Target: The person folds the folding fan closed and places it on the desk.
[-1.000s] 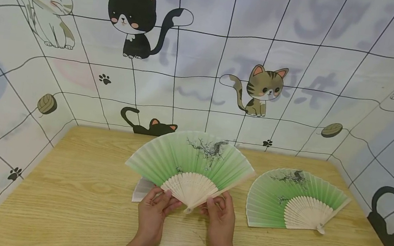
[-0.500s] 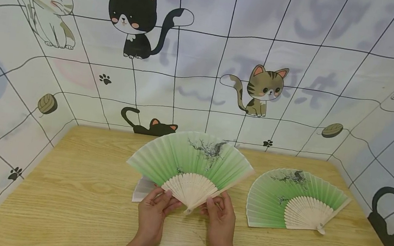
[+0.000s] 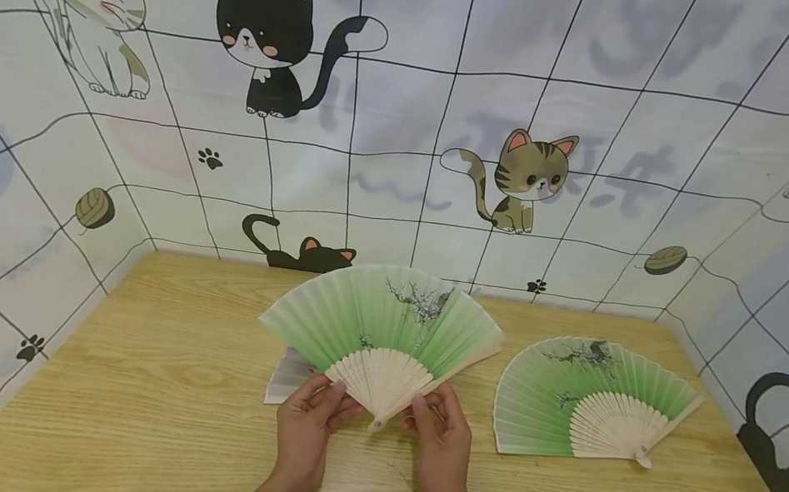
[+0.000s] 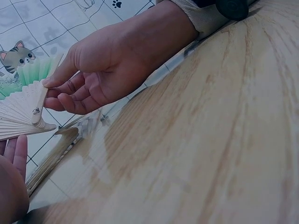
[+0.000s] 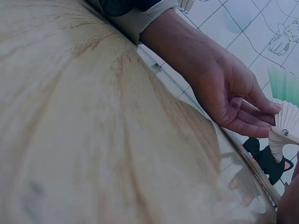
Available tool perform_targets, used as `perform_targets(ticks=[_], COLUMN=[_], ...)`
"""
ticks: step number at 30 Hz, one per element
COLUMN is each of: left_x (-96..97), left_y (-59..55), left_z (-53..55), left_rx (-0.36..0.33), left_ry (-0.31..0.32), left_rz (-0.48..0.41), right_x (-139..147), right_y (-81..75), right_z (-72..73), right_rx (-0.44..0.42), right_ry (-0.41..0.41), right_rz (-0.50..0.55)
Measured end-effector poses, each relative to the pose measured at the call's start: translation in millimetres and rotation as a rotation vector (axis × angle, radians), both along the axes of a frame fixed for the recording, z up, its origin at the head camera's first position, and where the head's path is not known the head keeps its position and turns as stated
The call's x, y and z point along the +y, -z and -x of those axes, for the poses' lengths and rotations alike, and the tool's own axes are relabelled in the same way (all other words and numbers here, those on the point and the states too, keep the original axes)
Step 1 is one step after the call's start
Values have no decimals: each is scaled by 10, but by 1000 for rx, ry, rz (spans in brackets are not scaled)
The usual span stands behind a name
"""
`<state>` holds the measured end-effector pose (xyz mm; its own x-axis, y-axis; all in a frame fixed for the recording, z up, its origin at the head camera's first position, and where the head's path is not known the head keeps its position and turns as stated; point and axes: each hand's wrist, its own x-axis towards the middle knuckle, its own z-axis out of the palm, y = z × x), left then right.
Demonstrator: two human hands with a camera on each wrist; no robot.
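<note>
An open folding fan [image 3: 386, 304], pale green with a dark blossom-branch print and cream ribs, is held upright above the table. My left hand [image 3: 304, 435] pinches its left end rib, thumb in front. On the opposite side, my right hand [image 3: 442, 454] pinches the right end rib near the pivot. The left wrist view shows the right hand [image 4: 107, 65] with its thumb on the outer rib; the right wrist view shows the left hand [image 5: 229, 93] doing likewise. A pale grey pleated piece [image 3: 286, 380] lies behind the left hand, mostly hidden by the fan.
A second green folding fan [image 3: 569, 405] lies spread on the wooden table [image 3: 151, 414] to the right. Cat-printed cloth [image 3: 398, 112] with a grid pattern rises behind the table and along both sides.
The held fan's spread has narrowed slightly, both outer tips drawing inward, and its top edge sits a little lower. Both hands stay almost where they were. The fan on the table is unmoved.
</note>
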<state>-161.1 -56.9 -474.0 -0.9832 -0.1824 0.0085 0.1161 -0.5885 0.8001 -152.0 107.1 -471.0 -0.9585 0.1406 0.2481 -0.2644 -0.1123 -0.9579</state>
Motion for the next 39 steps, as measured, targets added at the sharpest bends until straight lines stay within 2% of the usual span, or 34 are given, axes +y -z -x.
perform_targets(ticks=[12,26,31,39], left_x=[7,-3,0,6], left_y=[-28,-7,-14,-18], left_z=[-4,-8,-6,-9], left_rx=[-14,-17,-25,-17], left_ry=[-4,-17,-26,-31], left_rz=[26,42,54,65], right_x=[6,1,-3,3], right_y=[13,13,9,-5], right_z=[5,-6,-4,-7], right_rx=[23,21,53,46], right_ry=[7,6,-9,-35], right_rz=[-51,-52,-36,-1])
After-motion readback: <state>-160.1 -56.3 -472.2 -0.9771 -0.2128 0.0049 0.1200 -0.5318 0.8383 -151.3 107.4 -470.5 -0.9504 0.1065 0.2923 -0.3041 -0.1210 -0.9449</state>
